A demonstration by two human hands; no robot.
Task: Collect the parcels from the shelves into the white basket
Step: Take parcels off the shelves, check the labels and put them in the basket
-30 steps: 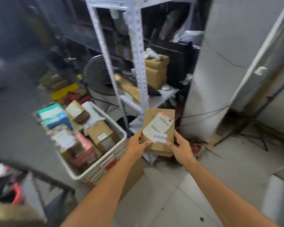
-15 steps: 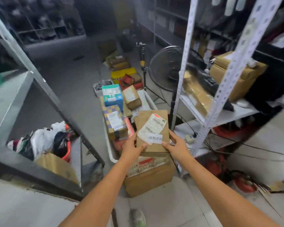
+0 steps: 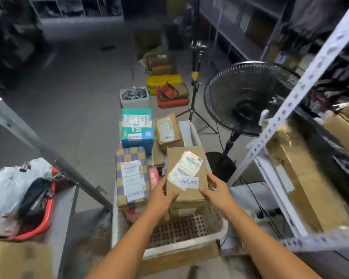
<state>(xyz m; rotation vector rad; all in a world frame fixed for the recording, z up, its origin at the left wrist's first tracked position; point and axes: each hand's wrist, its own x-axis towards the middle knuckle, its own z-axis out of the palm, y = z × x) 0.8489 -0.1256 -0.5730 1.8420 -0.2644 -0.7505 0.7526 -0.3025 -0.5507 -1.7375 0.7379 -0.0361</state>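
Note:
I hold a flat brown cardboard parcel (image 3: 191,158) with a white shipping label over the near half of the white basket (image 3: 220,230). My left hand (image 3: 161,195) grips its near left corner and my right hand (image 3: 216,190) grips its near right corner. The basket stands on the floor below my arms and holds several parcels: a checkered box (image 3: 130,174), a teal and blue box (image 3: 137,127), and a brown box (image 3: 168,128). Its near end shows bare perforated bottom.
A white metal shelf unit (image 3: 302,87) stands at the right with large brown cartons (image 3: 310,188). A black floor fan (image 3: 248,97) and a tripod stand (image 3: 195,81) lie beyond the basket. A grey rack (image 3: 48,156) with bags stands at the left. Bins sit farther back.
My view has swung left from the shelf to the basket and come closer. The parcel, held in both hands throughout, has moved from beside the shelf to above the basket.

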